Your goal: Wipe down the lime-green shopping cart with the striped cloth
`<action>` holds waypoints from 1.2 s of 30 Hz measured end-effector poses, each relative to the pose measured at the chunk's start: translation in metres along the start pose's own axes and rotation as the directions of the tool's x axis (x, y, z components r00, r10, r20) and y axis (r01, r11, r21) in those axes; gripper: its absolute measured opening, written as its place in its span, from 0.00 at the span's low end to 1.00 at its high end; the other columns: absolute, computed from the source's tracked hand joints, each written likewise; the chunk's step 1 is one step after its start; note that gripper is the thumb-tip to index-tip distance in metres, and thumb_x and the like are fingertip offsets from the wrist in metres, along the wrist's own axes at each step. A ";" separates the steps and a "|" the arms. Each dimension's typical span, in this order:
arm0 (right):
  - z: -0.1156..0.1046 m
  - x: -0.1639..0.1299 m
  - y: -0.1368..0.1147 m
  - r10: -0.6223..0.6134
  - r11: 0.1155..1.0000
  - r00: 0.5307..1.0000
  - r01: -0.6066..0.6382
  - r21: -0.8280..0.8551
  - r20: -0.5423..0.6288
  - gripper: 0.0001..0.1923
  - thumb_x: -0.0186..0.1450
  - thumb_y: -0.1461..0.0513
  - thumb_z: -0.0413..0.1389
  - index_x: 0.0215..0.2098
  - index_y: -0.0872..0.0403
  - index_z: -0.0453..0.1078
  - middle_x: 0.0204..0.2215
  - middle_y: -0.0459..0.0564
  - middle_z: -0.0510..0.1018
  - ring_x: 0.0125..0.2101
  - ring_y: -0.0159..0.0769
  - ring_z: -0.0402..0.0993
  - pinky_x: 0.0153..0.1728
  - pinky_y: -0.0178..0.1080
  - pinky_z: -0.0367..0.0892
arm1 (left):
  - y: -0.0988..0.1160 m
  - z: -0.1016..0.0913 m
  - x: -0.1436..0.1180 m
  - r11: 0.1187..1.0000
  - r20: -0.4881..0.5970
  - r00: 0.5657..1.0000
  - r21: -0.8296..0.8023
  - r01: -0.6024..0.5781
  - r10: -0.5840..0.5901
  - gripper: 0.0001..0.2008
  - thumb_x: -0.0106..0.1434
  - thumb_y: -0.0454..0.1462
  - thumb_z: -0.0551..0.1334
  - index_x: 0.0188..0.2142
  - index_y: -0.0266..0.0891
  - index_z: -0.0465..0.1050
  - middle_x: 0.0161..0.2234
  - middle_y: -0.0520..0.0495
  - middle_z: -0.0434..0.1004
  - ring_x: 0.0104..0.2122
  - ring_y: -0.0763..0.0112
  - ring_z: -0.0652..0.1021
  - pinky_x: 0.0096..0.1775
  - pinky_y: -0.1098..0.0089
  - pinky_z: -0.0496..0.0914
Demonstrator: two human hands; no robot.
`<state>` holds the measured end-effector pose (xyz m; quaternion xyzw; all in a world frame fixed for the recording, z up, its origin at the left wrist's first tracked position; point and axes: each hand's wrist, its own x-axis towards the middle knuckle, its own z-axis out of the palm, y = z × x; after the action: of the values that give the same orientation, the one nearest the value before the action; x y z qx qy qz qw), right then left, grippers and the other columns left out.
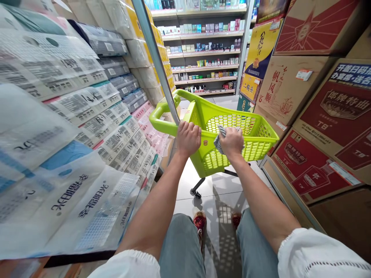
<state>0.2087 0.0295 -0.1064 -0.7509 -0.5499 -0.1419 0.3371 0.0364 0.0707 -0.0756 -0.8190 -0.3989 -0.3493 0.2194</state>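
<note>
A lime-green shopping cart with perforated basket sides stands in the aisle in front of my knees. My left hand is closed on its near rim, right at the lower end of a grey metal pole that slants up to the left. In my right hand is a bunched grey-and-white striped cloth, fingers wrapped over it against the basket's near top edge. Part of the cloth is hidden under the fingers. Inside the basket, the visible part shows only green walls.
Plastic-wrapped tissue packs are stacked close on my left. Cardboard boxes stand piled on a low platform to the right. Shelves of small packaged goods face the aisle's far end. A caster rests on the tiled floor.
</note>
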 end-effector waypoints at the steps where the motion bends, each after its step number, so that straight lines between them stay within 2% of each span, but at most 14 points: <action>1: 0.000 -0.001 -0.014 -0.029 0.999 1.000 0.029 0.025 0.000 0.18 0.66 0.52 0.46 0.43 0.53 0.71 0.40 0.56 0.73 0.44 0.47 0.61 0.42 0.44 0.57 | 0.000 0.000 0.000 1.000 0.001 1.000 0.002 0.001 -0.001 0.13 0.67 0.40 0.48 0.31 0.40 0.66 0.33 0.44 0.69 0.42 0.60 0.70 0.52 0.54 0.59; 4: -0.001 -0.006 -0.052 -0.112 0.990 0.994 0.112 0.085 -0.004 0.20 0.68 0.50 0.43 0.47 0.51 0.69 0.43 0.55 0.73 0.45 0.47 0.60 0.43 0.45 0.57 | -0.004 -0.002 -0.002 1.000 0.001 1.000 0.023 -0.006 0.006 0.13 0.67 0.40 0.48 0.31 0.40 0.67 0.32 0.44 0.70 0.41 0.60 0.70 0.53 0.54 0.59; 7: -0.002 -0.008 -0.066 -0.192 0.978 0.981 0.188 0.092 0.038 0.21 0.68 0.50 0.42 0.52 0.49 0.65 0.46 0.54 0.72 0.46 0.47 0.59 0.44 0.44 0.57 | -0.010 -0.005 -0.005 0.999 -0.006 1.000 0.037 -0.011 0.012 0.13 0.67 0.40 0.48 0.31 0.40 0.68 0.32 0.44 0.70 0.40 0.60 0.70 0.53 0.55 0.59; 11: -0.002 -0.009 -0.046 -0.210 0.977 0.975 0.206 0.049 0.077 0.19 0.67 0.51 0.45 0.49 0.49 0.68 0.44 0.53 0.73 0.46 0.46 0.60 0.42 0.43 0.57 | -0.017 -0.012 -0.008 1.000 0.015 1.000 0.013 -0.022 0.022 0.13 0.67 0.40 0.48 0.34 0.41 0.70 0.34 0.44 0.71 0.41 0.60 0.70 0.54 0.55 0.57; 16: -0.002 -0.005 0.006 -0.093 0.995 0.993 0.096 -0.036 0.067 0.18 0.66 0.51 0.46 0.42 0.52 0.71 0.40 0.53 0.75 0.43 0.45 0.62 0.39 0.42 0.56 | -0.019 -0.016 -0.011 1.000 0.027 0.999 -0.001 -0.020 0.020 0.14 0.67 0.40 0.47 0.35 0.41 0.70 0.34 0.44 0.72 0.41 0.60 0.71 0.55 0.55 0.57; 19: -0.003 -0.002 0.021 -0.020 0.997 0.998 0.025 -0.077 0.060 0.18 0.66 0.52 0.47 0.40 0.53 0.72 0.39 0.54 0.75 0.43 0.46 0.63 0.39 0.42 0.56 | -0.019 -0.017 -0.011 1.000 0.020 1.000 -0.005 -0.011 0.011 0.14 0.67 0.40 0.48 0.35 0.41 0.71 0.34 0.44 0.72 0.41 0.60 0.71 0.55 0.54 0.57; 21: -0.004 -0.001 0.017 0.007 0.997 0.998 -0.003 -0.080 0.060 0.17 0.65 0.52 0.47 0.39 0.54 0.72 0.39 0.55 0.75 0.43 0.46 0.62 0.40 0.42 0.56 | -0.018 -0.019 -0.010 1.000 0.024 1.000 -0.022 0.004 -0.004 0.13 0.66 0.39 0.49 0.35 0.42 0.71 0.34 0.45 0.72 0.41 0.60 0.71 0.56 0.54 0.57; 23: -0.005 -0.002 0.003 0.008 0.998 0.998 -0.004 -0.062 0.068 0.16 0.65 0.53 0.48 0.39 0.54 0.72 0.39 0.55 0.75 0.43 0.46 0.62 0.41 0.43 0.56 | -0.015 -0.021 -0.009 0.999 0.035 0.999 -0.037 0.021 -0.020 0.13 0.66 0.38 0.49 0.35 0.42 0.72 0.34 0.45 0.73 0.42 0.60 0.71 0.58 0.52 0.55; 26: -0.005 -0.006 -0.028 -0.051 0.999 0.996 0.051 -0.001 0.075 0.17 0.66 0.52 0.47 0.41 0.52 0.71 0.40 0.55 0.75 0.44 0.46 0.62 0.42 0.43 0.56 | -0.003 -0.018 -0.008 0.999 0.074 0.997 -0.041 -0.001 0.004 0.12 0.65 0.36 0.50 0.37 0.41 0.72 0.37 0.44 0.74 0.44 0.59 0.71 0.58 0.52 0.56; 29: -0.004 -0.008 -0.049 -0.119 0.991 0.991 0.115 0.070 0.056 0.18 0.68 0.52 0.43 0.48 0.49 0.67 0.43 0.53 0.73 0.44 0.45 0.62 0.42 0.43 0.57 | 0.012 -0.005 -0.006 0.999 0.132 0.991 -0.034 -0.020 0.024 0.12 0.64 0.35 0.50 0.37 0.39 0.72 0.36 0.42 0.74 0.43 0.59 0.71 0.54 0.56 0.59; 32: -0.002 -0.007 -0.049 -0.166 0.984 0.984 0.161 0.078 0.069 0.18 0.68 0.52 0.44 0.49 0.50 0.66 0.45 0.53 0.72 0.44 0.44 0.62 0.42 0.42 0.58 | 0.019 0.007 -0.006 0.998 0.129 0.989 0.002 0.068 -0.068 0.12 0.65 0.36 0.49 0.33 0.40 0.70 0.33 0.41 0.72 0.41 0.58 0.70 0.50 0.56 0.61; 36: 0.000 -0.003 -0.024 -0.166 0.986 0.981 0.166 0.003 0.098 0.16 0.67 0.52 0.46 0.43 0.52 0.68 0.42 0.53 0.72 0.43 0.44 0.63 0.40 0.41 0.58 | 0.015 0.009 -0.009 1.000 0.134 0.991 -0.002 0.025 -0.025 0.14 0.67 0.38 0.47 0.34 0.41 0.69 0.34 0.43 0.71 0.41 0.58 0.69 0.50 0.57 0.59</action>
<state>0.1853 0.0313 -0.0999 -0.7094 -0.6261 -0.1338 0.2947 0.0482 0.0630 -0.0895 -0.8358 -0.4224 -0.2971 0.1865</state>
